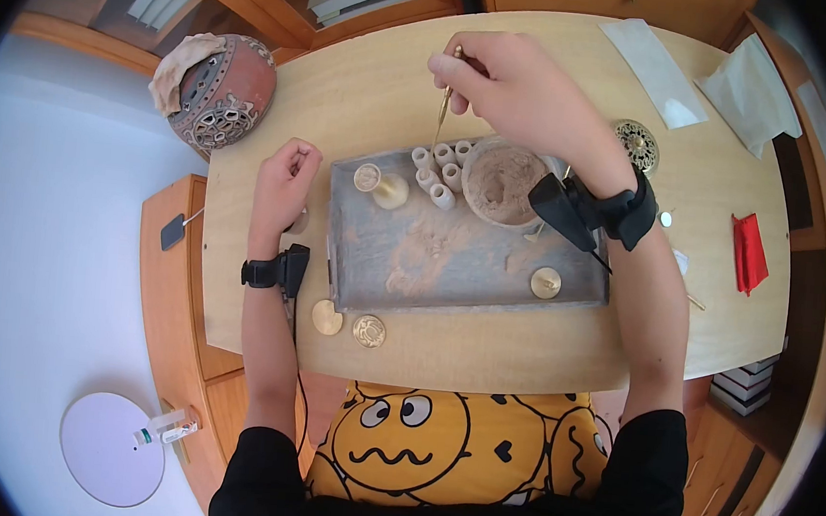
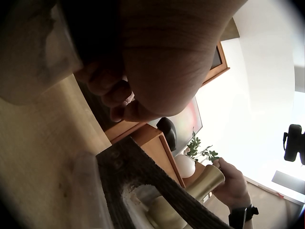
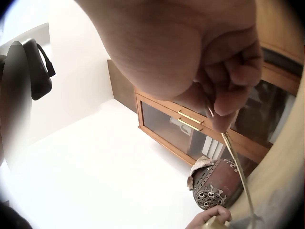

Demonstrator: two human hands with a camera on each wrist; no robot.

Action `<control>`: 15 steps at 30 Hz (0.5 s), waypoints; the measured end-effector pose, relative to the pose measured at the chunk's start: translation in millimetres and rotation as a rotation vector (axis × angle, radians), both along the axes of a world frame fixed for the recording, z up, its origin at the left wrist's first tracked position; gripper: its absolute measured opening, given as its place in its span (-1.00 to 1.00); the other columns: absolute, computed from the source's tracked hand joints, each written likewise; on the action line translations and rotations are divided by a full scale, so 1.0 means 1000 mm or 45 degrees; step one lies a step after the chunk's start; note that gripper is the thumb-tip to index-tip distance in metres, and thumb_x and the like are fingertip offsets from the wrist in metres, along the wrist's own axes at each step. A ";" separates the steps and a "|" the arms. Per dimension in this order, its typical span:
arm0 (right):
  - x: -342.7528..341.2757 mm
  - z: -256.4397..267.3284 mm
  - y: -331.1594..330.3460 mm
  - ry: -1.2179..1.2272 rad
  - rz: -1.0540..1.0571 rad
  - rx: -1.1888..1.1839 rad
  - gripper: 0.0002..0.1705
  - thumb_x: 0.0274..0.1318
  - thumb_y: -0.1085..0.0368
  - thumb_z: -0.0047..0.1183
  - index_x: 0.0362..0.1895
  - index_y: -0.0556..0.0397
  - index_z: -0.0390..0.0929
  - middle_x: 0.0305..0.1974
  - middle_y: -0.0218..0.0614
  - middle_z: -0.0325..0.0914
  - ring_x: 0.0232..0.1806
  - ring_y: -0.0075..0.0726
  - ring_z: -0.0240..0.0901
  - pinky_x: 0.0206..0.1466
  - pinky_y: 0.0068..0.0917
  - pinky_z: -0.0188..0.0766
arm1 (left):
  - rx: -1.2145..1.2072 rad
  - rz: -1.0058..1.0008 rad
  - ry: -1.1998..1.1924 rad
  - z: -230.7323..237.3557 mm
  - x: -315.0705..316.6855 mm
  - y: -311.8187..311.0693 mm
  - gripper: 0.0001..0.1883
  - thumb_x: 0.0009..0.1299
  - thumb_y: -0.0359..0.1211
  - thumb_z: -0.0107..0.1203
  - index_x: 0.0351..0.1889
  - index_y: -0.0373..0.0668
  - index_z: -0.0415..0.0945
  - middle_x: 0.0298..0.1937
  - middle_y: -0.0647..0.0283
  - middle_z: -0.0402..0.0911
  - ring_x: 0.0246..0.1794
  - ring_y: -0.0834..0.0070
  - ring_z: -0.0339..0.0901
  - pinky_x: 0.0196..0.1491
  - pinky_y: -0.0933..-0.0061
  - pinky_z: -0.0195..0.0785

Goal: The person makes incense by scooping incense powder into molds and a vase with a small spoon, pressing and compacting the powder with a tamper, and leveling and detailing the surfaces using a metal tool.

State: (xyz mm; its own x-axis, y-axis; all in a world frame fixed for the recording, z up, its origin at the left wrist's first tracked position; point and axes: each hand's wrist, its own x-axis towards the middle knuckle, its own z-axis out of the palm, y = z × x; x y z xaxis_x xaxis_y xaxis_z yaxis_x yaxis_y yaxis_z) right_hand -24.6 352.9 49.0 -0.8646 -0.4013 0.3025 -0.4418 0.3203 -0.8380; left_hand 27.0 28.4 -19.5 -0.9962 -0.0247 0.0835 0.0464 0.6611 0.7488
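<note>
My right hand (image 1: 519,87) grips a thin brass stick-like tool (image 1: 446,96) between thumb and fingers, above the tray's far edge. The tool points down, its tip at a cluster of small pale hollow tubes (image 1: 426,177). Right beside them sits a round bowl (image 1: 469,199) of brownish-grey powder. Both are on a grey rectangular tray (image 1: 354,263) streaked with powder. A brass vessel with a flared mouth (image 1: 391,194) stands at the tray's left. My left hand (image 1: 286,185) rests left of the tray, fingers loosely curled with nothing visible in them.
A brass knobbed disc (image 1: 546,283) lies on the tray, and two brass discs (image 1: 327,317) lie before it. An openwork brass lid (image 1: 638,145), red pouch (image 1: 749,253) and white bag (image 1: 754,96) are to the right. A cloth-topped pot (image 1: 227,93) stands at the back left.
</note>
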 end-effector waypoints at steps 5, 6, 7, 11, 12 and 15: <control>0.007 0.005 -0.003 0.217 -0.038 0.196 -0.62 0.34 0.14 -0.05 -0.31 0.26 0.57 -0.54 -0.15 0.57 -0.47 -0.26 0.54 -0.33 -0.40 0.43 | -0.025 -0.004 -0.011 0.000 0.001 -0.002 -0.84 0.49 -0.36 0.07 -0.30 -0.26 0.48 -0.50 0.54 0.34 -0.49 0.82 0.18 -0.42 0.68 0.04; 0.008 0.008 -0.003 0.262 -0.025 0.213 -0.62 0.34 0.15 -0.05 -0.30 0.26 0.56 -0.54 -0.13 0.57 -0.48 -0.21 0.54 -0.34 -0.38 0.43 | -0.024 -0.009 -0.021 0.000 0.001 -0.003 -0.84 0.49 -0.36 0.07 -0.30 -0.26 0.48 -0.50 0.54 0.35 -0.49 0.82 0.19 -0.42 0.68 0.04; 0.010 0.012 -0.002 0.265 -0.025 0.215 -0.62 0.34 0.15 -0.05 -0.30 0.26 0.56 -0.54 -0.13 0.57 -0.48 -0.21 0.54 -0.34 -0.38 0.43 | -0.023 -0.018 -0.031 0.000 0.000 -0.003 -0.84 0.49 -0.36 0.07 -0.30 -0.27 0.48 -0.50 0.54 0.35 -0.49 0.82 0.19 -0.42 0.68 0.05; 0.015 0.022 0.004 0.226 -0.018 0.198 -0.63 0.35 0.15 -0.05 -0.31 0.25 0.56 -0.57 -0.20 0.55 -0.51 -0.32 0.50 -0.38 -0.43 0.39 | -0.018 -0.003 -0.051 0.000 0.001 -0.002 -0.84 0.49 -0.37 0.06 -0.30 -0.27 0.48 -0.50 0.54 0.35 -0.49 0.82 0.19 -0.43 0.68 0.04; 0.015 0.023 0.006 0.217 -0.016 0.167 -0.63 0.35 0.15 -0.05 -0.32 0.24 0.55 -0.58 -0.25 0.53 -0.52 -0.37 0.48 -0.39 -0.46 0.38 | -0.009 -0.016 -0.026 -0.004 0.000 -0.004 -0.84 0.49 -0.37 0.06 -0.30 -0.27 0.48 -0.50 0.54 0.35 -0.49 0.82 0.19 -0.44 0.68 0.03; 0.007 0.020 0.013 0.147 -0.084 0.104 -0.63 0.36 0.15 -0.05 -0.36 0.23 0.52 -0.58 -0.33 0.49 -0.52 -0.48 0.45 -0.41 -0.50 0.35 | -0.010 -0.019 0.026 -0.002 -0.001 -0.002 -0.84 0.48 -0.37 0.06 -0.31 -0.27 0.48 -0.56 0.52 0.33 -0.55 0.81 0.17 -0.50 0.65 0.01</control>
State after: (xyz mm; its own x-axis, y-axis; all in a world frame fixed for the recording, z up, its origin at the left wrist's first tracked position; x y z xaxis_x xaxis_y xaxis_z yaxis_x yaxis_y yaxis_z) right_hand -17.7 366.2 68.8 -0.8512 -0.3719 0.3704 -0.5096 0.4168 -0.7527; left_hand 25.7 26.8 -21.5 -0.9946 -0.0088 0.1038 0.0716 0.6659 0.7426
